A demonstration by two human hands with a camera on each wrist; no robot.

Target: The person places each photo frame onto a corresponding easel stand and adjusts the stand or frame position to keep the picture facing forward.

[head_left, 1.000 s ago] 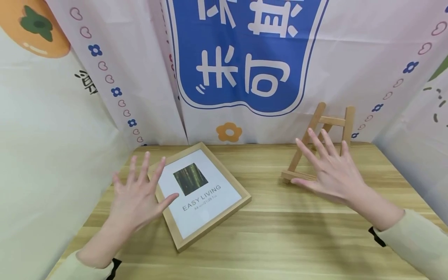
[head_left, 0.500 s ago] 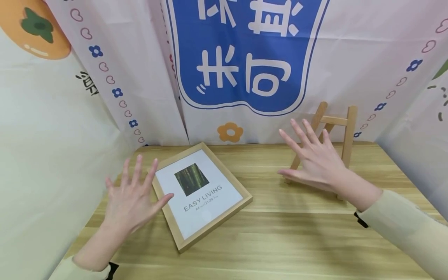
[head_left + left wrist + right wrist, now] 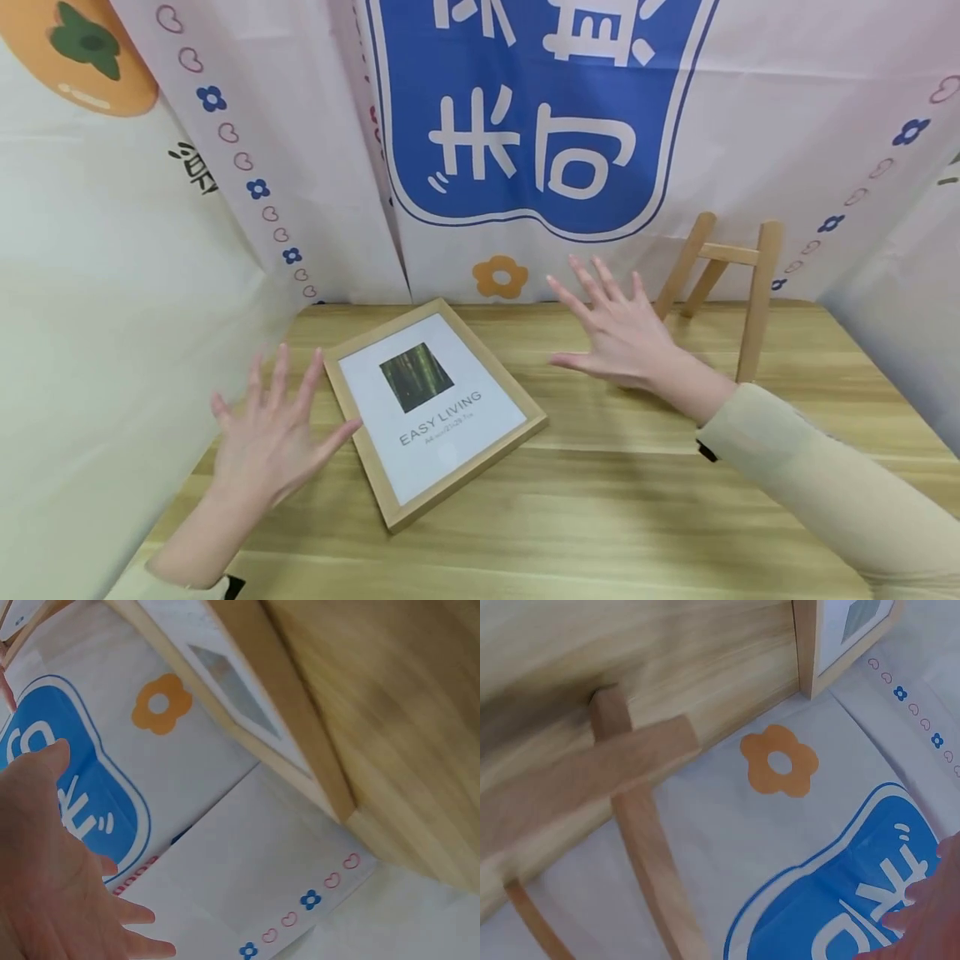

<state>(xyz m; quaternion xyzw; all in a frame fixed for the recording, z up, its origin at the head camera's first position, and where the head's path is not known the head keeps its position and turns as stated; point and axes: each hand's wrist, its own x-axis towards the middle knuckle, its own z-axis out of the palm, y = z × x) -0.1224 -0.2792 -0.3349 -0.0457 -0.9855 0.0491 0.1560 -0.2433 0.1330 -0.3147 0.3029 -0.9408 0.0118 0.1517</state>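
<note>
A picture frame (image 3: pixel 467 477) with a light wood border lies flat on the table, turned at an angle. Behind its clear front is a white sheet with a dark green picture and the words EASY LIVING. My left hand (image 3: pixel 262 450) is at its left side, fingers spread and holding nothing, thumb tip close to the border. To the right of the frame my right hand (image 3: pixel 622 333) is spread in the air, also holding nothing. A small wooden easel (image 3: pixel 759 292) stands behind and right of that hand, its lower part hidden by the hand and sleeve.
The wood-grain table (image 3: pixel 600 517) ends at a white cloth backdrop (image 3: pixel 750 125) with a blue panel of white characters and an orange flower. Cloth walls also hang at the left and right sides of the table.
My right hand has moved left, away from the easel and toward the frame. My left hand has drifted slightly left and down. The frame and easel have stayed in place.
</note>
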